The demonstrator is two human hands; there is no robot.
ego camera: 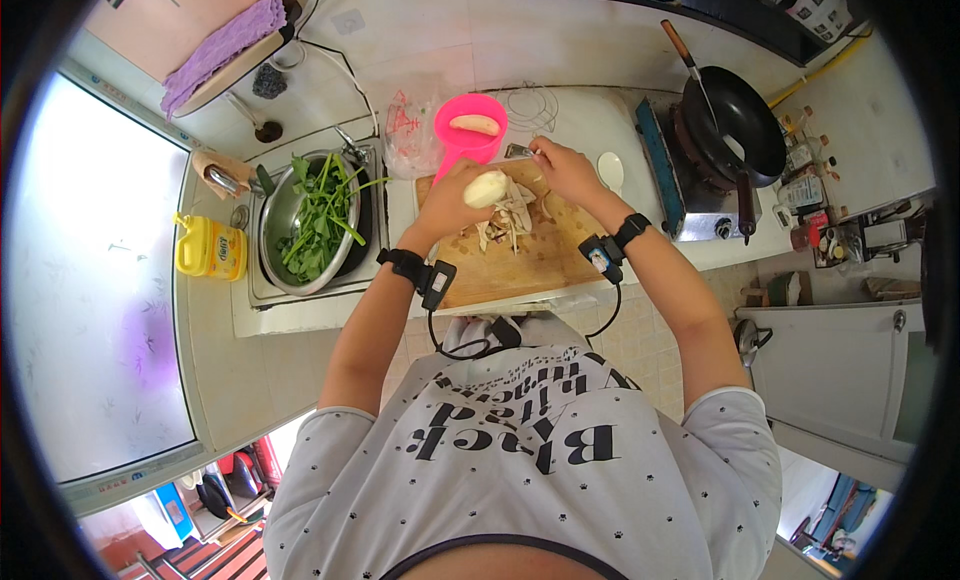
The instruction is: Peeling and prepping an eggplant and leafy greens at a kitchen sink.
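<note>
My left hand (pixel 450 201) holds a peeled pale root vegetable (pixel 486 189), perhaps a potato, above the left part of a wooden cutting board (pixel 517 268). A heap of thin peelings (pixel 510 220) lies on the board just right of it. My right hand (pixel 562 167) is over the board's far edge, its fingers closed on the handle end of a small metal tool (pixel 519 151), probably a peeler. Beyond my left hand stands a pink plastic dipper (pixel 459 151) with a peeled pale piece (pixel 475 124) in it.
A steel basin (pixel 268 242) of leafy green stalks (pixel 322 220) sits in the sink at left, beside a yellow jug (pixel 211 247). A clear plastic bag (pixel 411 141) adjoins the dipper. A white spoon (pixel 610 172) lies right of the board; a black wok (pixel 731 122) rests on the gas stove (pixel 701 223).
</note>
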